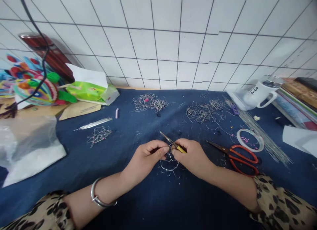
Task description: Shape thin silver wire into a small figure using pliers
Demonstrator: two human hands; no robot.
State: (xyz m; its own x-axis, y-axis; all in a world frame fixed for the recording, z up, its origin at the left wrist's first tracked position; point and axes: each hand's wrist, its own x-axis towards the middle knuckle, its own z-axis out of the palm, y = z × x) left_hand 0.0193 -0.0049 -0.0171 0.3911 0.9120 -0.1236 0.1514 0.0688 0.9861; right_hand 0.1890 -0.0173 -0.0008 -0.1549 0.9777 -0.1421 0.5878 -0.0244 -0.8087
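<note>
The right hand grips small pliers with yellow handles, their tips pointing up and left. The left hand pinches a wire piece that lies on the blue cloth between and just below both hands. Red scissors lie just right of the right hand; a tape roll sits beyond them.

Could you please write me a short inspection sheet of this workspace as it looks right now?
Surface: blue cloth over the table.
Job's things: pliers in right hand; wire piece pinched by left hand.
Clutter: red scissors, tape roll, wire tangles, white mug, tissue pack.
Grippers: both hands closed on the work.
Cables: black cable hanging at left.
Surroundings: white tiled wall.
</note>
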